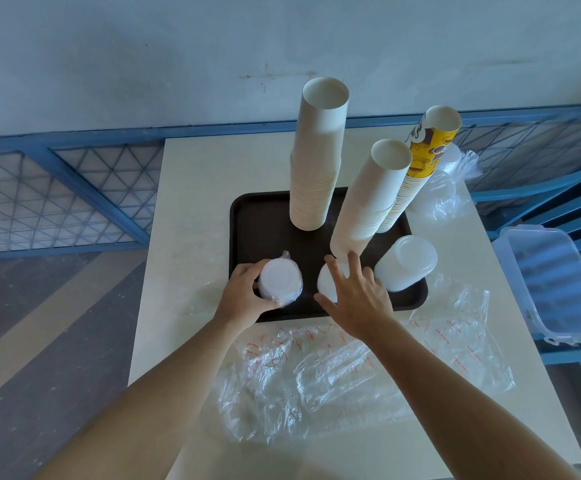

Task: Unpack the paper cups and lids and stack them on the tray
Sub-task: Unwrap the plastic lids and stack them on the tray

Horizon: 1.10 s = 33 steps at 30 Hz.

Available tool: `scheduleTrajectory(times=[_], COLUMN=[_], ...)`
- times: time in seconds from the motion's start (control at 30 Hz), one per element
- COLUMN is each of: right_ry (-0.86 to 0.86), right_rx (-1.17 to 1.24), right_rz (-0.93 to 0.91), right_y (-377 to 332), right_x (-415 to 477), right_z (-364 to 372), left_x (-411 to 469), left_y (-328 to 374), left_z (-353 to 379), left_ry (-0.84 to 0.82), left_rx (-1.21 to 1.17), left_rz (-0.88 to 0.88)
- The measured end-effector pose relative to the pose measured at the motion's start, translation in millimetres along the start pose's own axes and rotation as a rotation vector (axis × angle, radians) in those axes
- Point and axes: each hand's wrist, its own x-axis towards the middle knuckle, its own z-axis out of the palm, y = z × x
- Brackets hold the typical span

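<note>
1 black tray (247, 230) sits on the cream table (185, 237), and everything stacked so far stands on it. I count 3 columns of paper cups, all upright with their mouths up: 1 tall white cup stack (317, 168) at the back, 1 shorter white cup stack (368, 209) nearer the middle, and 1 printed yellow cup stack (420, 161) just behind it at the tray's right edge.

Along the near side of the tray are 3 piles of white lids. The left hand (244, 292) curls round the left lid stack (280, 280), which has clear plastic film around it. The right hand (355, 296) is spread wide, fingers straight, over the middle lid stack (327, 284); I cannot tell whether it presses down. The right lid stack (405, 263) stands by itself at the tray's near right corner, close to that hand.

Off the tray, crumpled clear wrappers (334, 368) with red print lie on the table in front; their number is unclear. 1 more plastic bag (452, 181) lies behind the yellow cups. 1 clear lidded box (552, 282) rests to the right of the table.
</note>
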Motion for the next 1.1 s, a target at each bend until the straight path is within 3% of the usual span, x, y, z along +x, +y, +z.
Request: scheduleTrajectory(times=[0.2,0.7,0.93,1.0,1.1], right_ry=[0.23,0.175,0.41,0.373,0.192], right_rx=[0.06,0.147,0.354,0.533,0.694], right_rz=[-0.07,-0.047,-0.171,-0.227,-0.122], right_y=[0.4,2.5,-21.2,-38.4,-67.0], right_x=[-23.4,-33.4,-35.4,-30.2,-16.0], right_z=[0.1,15.1,-5.1,-8.8,-11.2], left_x=[-0.3,-2.7,-10.7,-10.2,-11.1], left_y=[-1.1,2.8,6.4,5.6,6.9], left_z=[0.5,4.6,6.4,7.3,8.6], left_ry=[0.006,0.014,0.04,0.048,0.059], left_rx=[-0.029,-0.035,-0.042,-0.038,-0.053], left_rz=[0.007,0.005,0.0,0.002,-0.009])
